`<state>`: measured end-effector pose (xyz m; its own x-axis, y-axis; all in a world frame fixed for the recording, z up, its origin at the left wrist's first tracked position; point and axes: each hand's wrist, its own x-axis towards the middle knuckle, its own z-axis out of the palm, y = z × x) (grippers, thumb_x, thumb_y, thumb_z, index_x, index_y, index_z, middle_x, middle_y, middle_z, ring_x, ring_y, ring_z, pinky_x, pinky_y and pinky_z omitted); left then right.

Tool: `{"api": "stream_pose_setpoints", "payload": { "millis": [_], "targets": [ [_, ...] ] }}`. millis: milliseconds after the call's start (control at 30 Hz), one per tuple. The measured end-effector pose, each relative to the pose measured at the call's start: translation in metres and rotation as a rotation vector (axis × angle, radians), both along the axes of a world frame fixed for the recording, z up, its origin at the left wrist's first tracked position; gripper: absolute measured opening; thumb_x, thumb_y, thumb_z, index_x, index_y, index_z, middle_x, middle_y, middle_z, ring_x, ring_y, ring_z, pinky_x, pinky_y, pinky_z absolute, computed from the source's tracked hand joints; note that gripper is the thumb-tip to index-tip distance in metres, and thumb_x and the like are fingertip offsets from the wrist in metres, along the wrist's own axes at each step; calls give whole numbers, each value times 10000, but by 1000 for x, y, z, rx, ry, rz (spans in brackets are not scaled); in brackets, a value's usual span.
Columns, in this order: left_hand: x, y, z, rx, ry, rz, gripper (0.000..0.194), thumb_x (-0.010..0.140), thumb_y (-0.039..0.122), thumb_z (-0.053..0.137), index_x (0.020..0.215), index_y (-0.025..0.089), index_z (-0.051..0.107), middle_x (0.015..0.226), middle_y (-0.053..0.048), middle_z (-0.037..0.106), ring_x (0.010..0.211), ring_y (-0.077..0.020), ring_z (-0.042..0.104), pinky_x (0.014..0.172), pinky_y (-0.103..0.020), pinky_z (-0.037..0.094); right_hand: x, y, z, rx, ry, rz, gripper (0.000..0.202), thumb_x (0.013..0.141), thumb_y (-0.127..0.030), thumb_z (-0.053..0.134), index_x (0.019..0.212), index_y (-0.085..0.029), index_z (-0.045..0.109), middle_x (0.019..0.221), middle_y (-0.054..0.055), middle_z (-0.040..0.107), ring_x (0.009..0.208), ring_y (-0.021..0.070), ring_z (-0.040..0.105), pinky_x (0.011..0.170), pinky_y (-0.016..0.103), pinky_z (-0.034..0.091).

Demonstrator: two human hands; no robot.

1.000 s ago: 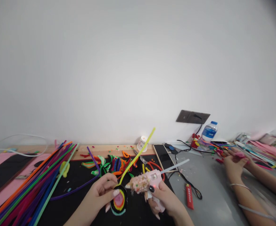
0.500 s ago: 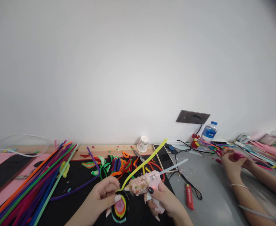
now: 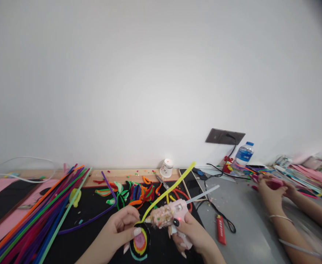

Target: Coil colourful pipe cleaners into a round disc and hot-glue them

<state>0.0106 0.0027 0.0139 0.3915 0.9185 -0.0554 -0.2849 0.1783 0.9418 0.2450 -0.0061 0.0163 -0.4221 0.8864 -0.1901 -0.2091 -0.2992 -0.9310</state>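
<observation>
Between the thumb and fingers of my left hand (image 3: 125,229) is a coiled pipe-cleaner oval (image 3: 140,242), ringed in black, yellow, orange and pink, with a teal edge below. A yellow pipe cleaner (image 3: 169,190) rises from its top toward the upper right. My right hand (image 3: 190,234) is closed around the handle of a pale pink hot glue gun (image 3: 179,209), whose front is crusted with bits. The gun's nozzle meets the base of the yellow strand at the oval's top. A translucent glue stick (image 3: 203,194) pokes out of the gun's back.
Bundled pipe cleaners (image 3: 48,209) lie at left, bent colourful pieces (image 3: 136,194) at the mat's back. Scissors (image 3: 162,181), a paper cup (image 3: 166,168), a phone (image 3: 191,183), a red box cutter (image 3: 220,230) and a bottle (image 3: 243,157) stand or lie around. Another person's hands (image 3: 272,187) hold something pink at right.
My hands, the oval and the glue gun have hardly moved. At right, the other person's hands have shifted slightly around the pink item.
</observation>
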Motion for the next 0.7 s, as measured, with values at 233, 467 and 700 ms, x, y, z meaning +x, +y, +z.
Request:
{"api": "stream_pose_setpoints", "payload": {
  "millis": [233,467,700],
  "targets": [
    [-1,0,0,8,2,17,286,625,349,774,739,186,568,531,67,553,385,-35,358,322,-113,311,2,0,-1,-12,6,0,507,632,-564,706,795,-175,425,400,-98,473,266,22,344,254,136,355],
    [0,-3,5,-9,10,51,284,616,354,778,731,189,577,526,70,548,390,-39,374,331,-116,309,3,0,-5,-7,12,-5,500,640,-553,705,816,-163,447,438,-90,491,267,16,333,255,146,356],
    [-2,-1,3,-2,-3,40,277,636,348,768,740,193,564,519,87,504,401,-40,369,333,-113,305,3,-1,-4,-7,38,-15,531,630,-556,712,859,-165,436,470,-83,506,284,17,350,271,136,332]
  ]
}}
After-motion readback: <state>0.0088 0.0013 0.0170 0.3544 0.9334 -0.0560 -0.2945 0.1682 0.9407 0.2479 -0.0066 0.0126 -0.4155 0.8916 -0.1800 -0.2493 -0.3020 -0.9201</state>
